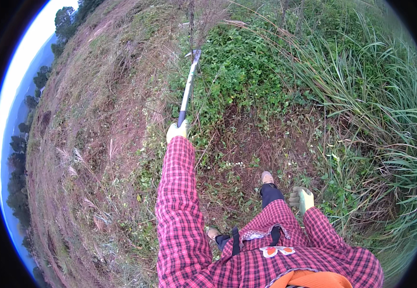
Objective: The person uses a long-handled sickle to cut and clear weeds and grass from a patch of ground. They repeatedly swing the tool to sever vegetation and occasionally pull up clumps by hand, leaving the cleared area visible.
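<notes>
My left hand (177, 131), in a pale glove, grips the dark end of a long-handled sickle (188, 88) with a light metal shaft. The arm is stretched far forward. At the far end, the hooked blade (195, 55) lies by the base of a thin dry shrub stem (191, 27), at the edge of low green leafy plants (239, 61). Whether the blade touches the stem, I cannot tell. My right hand (302, 198), gloved too, hangs low beside my body with its fingers curled together and nothing visible in them.
Tall green grass (374, 86) leans in along the right. Bare reddish soil with cut stalks (255, 144) lies ahead of my shoes (267, 177). A dry grassy slope (96, 100) spreads to the left, with trees (17, 162) beyond it.
</notes>
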